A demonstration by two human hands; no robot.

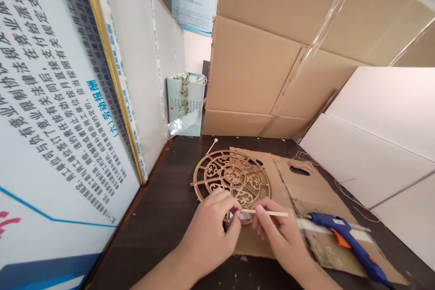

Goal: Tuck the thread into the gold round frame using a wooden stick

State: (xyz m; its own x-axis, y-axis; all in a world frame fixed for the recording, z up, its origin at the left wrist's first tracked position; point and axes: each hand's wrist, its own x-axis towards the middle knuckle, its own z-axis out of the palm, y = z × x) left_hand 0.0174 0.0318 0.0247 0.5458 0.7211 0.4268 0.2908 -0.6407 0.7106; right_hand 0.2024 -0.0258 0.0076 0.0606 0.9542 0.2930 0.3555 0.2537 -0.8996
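Left hand (209, 231) and right hand (277, 231) at lower center, fingers pinched shut on a thin wooden stick (272, 213) held level between them, just over the near rim of a round fretwork disc (232, 177). Disc lies on flat cardboard (306, 190) on the dark desk (170, 208). Blue glue gun (350, 240) lower right.

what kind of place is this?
Likely a small craft or assembly workbench in a stockroom corner. Cues: a blue glue gun on cardboard sheet, stacked cardboard boxes behind, and both hands working a thin stick at a round wooden lattice frame.
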